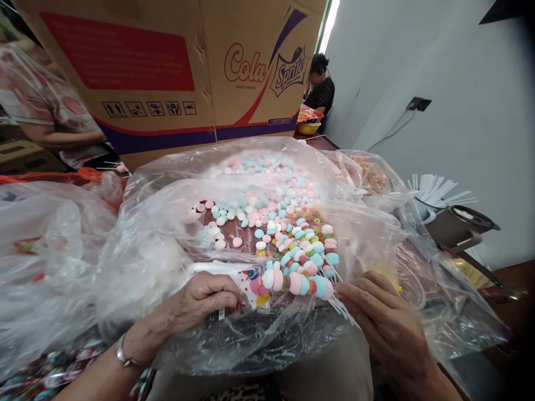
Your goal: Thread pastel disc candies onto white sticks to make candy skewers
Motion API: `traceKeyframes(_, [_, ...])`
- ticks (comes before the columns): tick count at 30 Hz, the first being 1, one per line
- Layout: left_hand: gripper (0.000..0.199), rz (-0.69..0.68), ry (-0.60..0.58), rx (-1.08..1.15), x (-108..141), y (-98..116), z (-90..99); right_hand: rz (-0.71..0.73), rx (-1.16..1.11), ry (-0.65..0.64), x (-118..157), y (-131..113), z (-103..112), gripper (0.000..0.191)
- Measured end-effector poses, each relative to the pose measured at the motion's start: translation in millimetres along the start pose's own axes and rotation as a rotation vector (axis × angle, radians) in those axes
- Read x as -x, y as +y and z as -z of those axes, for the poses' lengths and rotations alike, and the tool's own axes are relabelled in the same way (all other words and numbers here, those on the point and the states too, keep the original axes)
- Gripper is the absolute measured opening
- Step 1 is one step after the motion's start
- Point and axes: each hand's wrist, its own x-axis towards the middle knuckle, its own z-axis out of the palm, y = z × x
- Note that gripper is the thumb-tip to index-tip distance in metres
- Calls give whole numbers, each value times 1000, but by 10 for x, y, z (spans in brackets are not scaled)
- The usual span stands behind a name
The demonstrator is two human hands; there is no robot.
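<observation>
My left hand (209, 298) is closed on a printed plastic wrapper (259, 296) with coloured dots, lying flat across the near edge of the work area. Between my right hand's (382, 314) thumb and fingers is the right end of a candy skewer (298, 283) threaded with pink, blue and white pieces. The skewer's left end overlaps the wrapper; whether it is inside cannot be made out. Just behind it lies a stack of finished candy skewers (307, 245), their white sticks pointing toward me. Loose pastel candies (259, 209) are heaped in a clear plastic bag beyond.
A large cardboard box (159, 67) stands at the back. Crumpled clear plastic (137, 278) covers the left side. To the right are a cup of white sticks (434, 192) and a dark pot (457, 228). Two people sit or stand beyond, one left, one right.
</observation>
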Motion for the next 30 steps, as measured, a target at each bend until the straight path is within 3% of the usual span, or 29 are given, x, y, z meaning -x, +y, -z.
traceKeyframes(8, [42,59,-50,-27,-20,-9,60,43,-8,-65,6,79,39,20])
traceKeyframes(17, [34,63,-201,-316,-94,122,112,131,-19,-138,-137,43,75,21])
traceKeyframes(30, [37,115,-320,-299,-168,184,146,106,-61,-200,-118,39,-92,20])
